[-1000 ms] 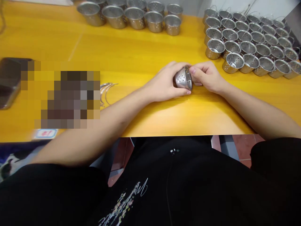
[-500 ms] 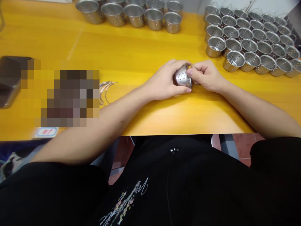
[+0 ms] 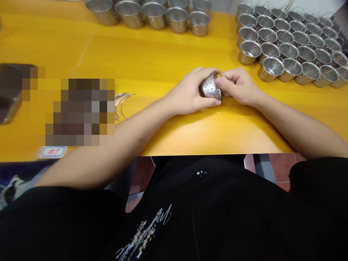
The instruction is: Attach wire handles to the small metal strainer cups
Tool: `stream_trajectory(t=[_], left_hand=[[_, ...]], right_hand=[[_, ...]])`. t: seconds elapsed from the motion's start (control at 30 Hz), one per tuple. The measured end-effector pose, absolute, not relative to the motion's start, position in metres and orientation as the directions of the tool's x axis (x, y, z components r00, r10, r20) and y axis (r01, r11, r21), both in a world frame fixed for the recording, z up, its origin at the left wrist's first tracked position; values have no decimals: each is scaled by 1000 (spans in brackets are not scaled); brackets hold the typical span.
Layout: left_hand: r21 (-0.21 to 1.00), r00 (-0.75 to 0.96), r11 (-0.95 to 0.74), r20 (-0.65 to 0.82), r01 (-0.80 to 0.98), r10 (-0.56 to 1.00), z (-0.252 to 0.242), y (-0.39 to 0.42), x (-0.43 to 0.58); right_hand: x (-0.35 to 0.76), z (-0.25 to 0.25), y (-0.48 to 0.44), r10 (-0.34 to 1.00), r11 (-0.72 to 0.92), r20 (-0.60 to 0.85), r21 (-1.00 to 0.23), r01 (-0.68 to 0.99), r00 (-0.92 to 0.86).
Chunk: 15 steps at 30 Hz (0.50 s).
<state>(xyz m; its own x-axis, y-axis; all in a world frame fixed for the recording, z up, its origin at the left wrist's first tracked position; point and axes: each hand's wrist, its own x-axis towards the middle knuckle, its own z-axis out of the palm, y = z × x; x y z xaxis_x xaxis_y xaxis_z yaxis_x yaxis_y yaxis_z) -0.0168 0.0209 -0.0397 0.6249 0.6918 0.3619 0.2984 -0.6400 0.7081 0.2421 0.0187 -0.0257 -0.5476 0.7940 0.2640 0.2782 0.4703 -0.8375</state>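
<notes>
Cup [image 3: 209, 87] of perforated steel tilts, gripped by the left hand [image 3: 187, 94] over a yellow table [image 3: 179, 139], while the right hand [image 3: 237, 87], fingertips pinched, seemingly works its rim, next likely needing steady support

Perforated metal cup [image 3: 210, 87]: silver, shiny, tapered, w/ round holes thru sidewall. Tipped on its side, rim facing R, narrower base twd L hand [image 3: 191, 93], which wraps it; R hand [image 3: 236, 86] pinches at rim. Nr front edge of worktop [image 3: 174, 139]; contact w/ surface unclear.
</notes>
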Motion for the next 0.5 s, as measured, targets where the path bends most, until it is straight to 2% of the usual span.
stream_trajectory(t=[0.3, 0.5], left_hand=[[705, 635, -642, 353, 302, 687, -37, 21, -18], [706, 637, -635, 340, 313, 692, -36, 21, -18]], right_hand=[[239, -21, 15, 818, 436, 231, -846, 307, -527], [243, -27, 18, 788, 468, 265, -845, 261, -556]])
